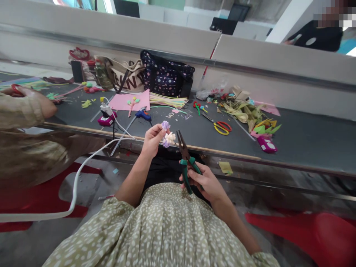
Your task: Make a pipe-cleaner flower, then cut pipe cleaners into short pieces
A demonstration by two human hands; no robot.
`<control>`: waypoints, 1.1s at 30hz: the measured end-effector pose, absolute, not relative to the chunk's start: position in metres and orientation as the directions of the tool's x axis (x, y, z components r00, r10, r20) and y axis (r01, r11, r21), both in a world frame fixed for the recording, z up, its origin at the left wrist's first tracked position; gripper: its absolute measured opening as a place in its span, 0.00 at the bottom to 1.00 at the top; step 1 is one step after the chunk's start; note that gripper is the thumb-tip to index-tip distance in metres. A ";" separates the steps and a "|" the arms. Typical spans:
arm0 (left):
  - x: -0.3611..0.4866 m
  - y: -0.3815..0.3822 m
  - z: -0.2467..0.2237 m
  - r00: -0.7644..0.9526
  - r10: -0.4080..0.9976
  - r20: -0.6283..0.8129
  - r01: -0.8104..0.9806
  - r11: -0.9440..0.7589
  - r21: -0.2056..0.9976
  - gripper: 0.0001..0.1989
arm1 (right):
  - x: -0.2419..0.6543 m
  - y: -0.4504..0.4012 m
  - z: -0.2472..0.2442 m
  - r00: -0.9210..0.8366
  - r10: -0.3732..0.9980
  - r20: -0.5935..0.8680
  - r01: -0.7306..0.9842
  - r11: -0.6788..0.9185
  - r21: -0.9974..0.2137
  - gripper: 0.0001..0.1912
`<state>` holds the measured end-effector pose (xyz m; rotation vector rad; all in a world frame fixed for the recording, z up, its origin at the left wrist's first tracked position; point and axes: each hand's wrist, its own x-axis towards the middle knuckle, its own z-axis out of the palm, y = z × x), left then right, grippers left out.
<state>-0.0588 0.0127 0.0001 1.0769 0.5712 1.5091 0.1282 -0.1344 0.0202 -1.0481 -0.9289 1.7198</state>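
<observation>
Between the fingertips of my left hand (pixel 153 140) is a small cluster of fuzzy flowers (pixel 169 138), purple and cream. My right hand (pixel 205 180) is wrapped round the green handles of long-nosed pliers (pixel 184 150). The pliers point up and away from me, their dark jaws slightly apart, just right of the flowers and not touching them. Both hands are over the near edge of the dark table (pixel 178 128).
Scissors (pixel 222 127) with red and yellow handles lie beyond the pliers. A blue glue gun (pixel 143 114), pink paper (pixel 115 101) and a dotted bag (pixel 167 76) are farther back. A white cable (pixel 76 181) crosses the left side, near another person's sleeve (pixel 22 109).
</observation>
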 end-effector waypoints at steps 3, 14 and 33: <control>-0.055 0.012 0.003 0.054 0.958 0.282 -0.532 -0.211 0.820 0.12 | 0.127 -0.133 0.022 -0.230 0.941 -0.249 -0.319 -0.315 -0.894 0.20; -0.037 0.014 0.000 0.011 0.977 0.213 -0.605 -0.163 0.779 0.15 | 0.126 -0.129 0.013 -0.209 0.950 -0.232 -0.373 -0.297 -0.879 0.14; -0.024 0.028 -0.011 -0.171 0.952 0.255 -0.606 -0.306 0.734 0.15 | 0.125 -0.125 0.005 -0.153 0.954 -0.257 -0.416 -0.298 -0.859 0.18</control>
